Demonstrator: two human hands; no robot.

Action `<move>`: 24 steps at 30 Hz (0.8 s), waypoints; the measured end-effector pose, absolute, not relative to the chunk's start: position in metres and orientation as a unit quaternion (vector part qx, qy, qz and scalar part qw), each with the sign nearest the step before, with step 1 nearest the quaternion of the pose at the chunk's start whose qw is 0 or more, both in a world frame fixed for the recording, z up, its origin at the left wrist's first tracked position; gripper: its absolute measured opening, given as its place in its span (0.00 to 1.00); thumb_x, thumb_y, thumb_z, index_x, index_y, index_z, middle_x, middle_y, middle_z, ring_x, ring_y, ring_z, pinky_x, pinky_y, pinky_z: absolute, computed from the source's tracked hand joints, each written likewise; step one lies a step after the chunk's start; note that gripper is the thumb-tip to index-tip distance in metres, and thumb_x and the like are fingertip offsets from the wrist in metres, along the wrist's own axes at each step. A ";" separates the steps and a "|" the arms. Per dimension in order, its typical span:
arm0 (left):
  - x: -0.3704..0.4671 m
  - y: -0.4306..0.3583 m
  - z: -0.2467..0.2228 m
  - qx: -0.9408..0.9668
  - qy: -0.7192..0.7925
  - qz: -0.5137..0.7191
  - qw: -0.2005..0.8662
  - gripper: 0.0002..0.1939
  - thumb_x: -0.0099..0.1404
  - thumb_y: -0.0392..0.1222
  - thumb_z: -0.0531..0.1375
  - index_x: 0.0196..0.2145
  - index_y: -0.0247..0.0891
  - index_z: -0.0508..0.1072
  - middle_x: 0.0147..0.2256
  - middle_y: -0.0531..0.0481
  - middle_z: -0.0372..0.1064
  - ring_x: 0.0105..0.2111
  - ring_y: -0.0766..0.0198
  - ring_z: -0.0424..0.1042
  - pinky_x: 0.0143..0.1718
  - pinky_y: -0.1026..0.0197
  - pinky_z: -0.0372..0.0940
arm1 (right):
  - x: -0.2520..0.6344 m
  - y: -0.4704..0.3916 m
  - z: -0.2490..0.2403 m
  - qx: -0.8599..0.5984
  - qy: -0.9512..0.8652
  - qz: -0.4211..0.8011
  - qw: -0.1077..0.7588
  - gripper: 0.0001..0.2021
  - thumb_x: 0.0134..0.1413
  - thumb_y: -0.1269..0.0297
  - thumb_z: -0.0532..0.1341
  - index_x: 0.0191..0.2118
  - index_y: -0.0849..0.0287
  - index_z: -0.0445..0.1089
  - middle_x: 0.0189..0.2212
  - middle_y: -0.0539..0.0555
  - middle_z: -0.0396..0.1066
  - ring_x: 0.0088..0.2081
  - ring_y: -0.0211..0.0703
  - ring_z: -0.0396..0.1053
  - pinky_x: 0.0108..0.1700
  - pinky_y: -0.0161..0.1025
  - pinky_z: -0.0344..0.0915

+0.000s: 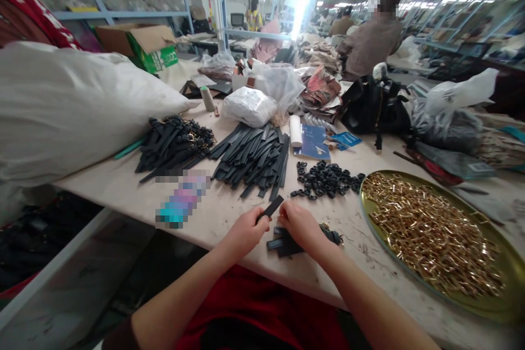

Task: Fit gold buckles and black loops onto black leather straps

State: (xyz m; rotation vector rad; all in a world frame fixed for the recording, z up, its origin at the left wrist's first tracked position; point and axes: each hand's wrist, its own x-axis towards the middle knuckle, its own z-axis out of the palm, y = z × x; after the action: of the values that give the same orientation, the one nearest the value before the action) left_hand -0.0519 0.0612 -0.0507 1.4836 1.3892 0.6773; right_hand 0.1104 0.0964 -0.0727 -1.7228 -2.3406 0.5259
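Left hand [248,229] pinches a black strip [274,206] at its one o'clock; right hand [299,224] curls beside the tip, can't tell if it's gripping. Careless right wrist could nudge the small strap pile [289,248] at seven o'clock imo.

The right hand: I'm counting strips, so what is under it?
Under the right hand, black strips lie on the table. Flat ends show at its left, dark bunched pieces with gold metal at its right. The hand hides the middle, so no full count is possible.
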 end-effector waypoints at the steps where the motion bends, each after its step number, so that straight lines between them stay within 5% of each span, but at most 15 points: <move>1: -0.050 0.065 -0.048 0.642 0.560 0.276 0.444 0.08 0.59 0.42 0.49 0.31 0.38 0.66 0.26 0.54 0.65 0.24 0.67 0.64 0.26 0.65 0.57 | 0.112 0.094 -0.071 -0.571 -0.796 0.179 0.094 0.03 0.52 0.70 0.54 0.32 0.59 0.63 0.31 0.54 0.68 0.33 0.42 0.66 0.33 0.36 0.56; 5: -0.039 0.075 -0.039 0.712 0.522 0.269 0.385 0.09 0.60 0.43 0.52 0.35 0.38 0.67 0.32 0.50 0.68 0.34 0.62 0.66 0.35 0.63 0.58 | 0.122 0.086 -0.062 -0.518 -0.812 0.215 0.162 0.07 0.53 0.72 0.51 0.38 0.58 0.62 0.35 0.55 0.68 0.35 0.42 0.66 0.35 0.36 0.59; 16: -0.023 0.060 -0.037 0.720 0.515 0.245 0.396 0.07 0.59 0.42 0.53 0.31 0.37 0.68 0.27 0.52 0.67 0.29 0.64 0.65 0.30 0.64 0.57 | 0.142 0.061 -0.039 -0.516 -0.698 0.398 0.297 0.03 0.49 0.69 0.55 0.29 0.58 0.66 0.26 0.51 0.66 0.28 0.39 0.63 0.31 0.36 0.60; 21: -0.020 0.044 -0.030 0.668 0.508 0.278 0.468 0.08 0.58 0.43 0.53 0.29 0.36 0.68 0.24 0.54 0.65 0.26 0.67 0.63 0.27 0.66 0.56 | 0.141 0.036 -0.026 -0.432 -0.563 0.621 0.332 0.14 0.49 0.64 0.57 0.44 0.58 0.63 0.29 0.49 0.66 0.27 0.35 0.61 0.28 0.34 0.60; 24: -0.016 0.034 -0.026 0.644 0.515 0.288 0.487 0.07 0.56 0.40 0.53 0.29 0.34 0.68 0.23 0.55 0.63 0.24 0.68 0.61 0.25 0.67 0.55 | 0.139 0.020 -0.028 -0.408 -0.509 0.651 0.389 0.19 0.44 0.64 0.63 0.45 0.56 0.61 0.29 0.48 0.66 0.29 0.34 0.63 0.30 0.33 0.60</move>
State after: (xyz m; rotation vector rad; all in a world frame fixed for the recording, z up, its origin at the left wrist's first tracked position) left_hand -0.0157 0.0343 -0.0257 1.5668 1.2524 0.7013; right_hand 0.1391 0.0202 -0.0285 -1.0364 -1.2952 1.6551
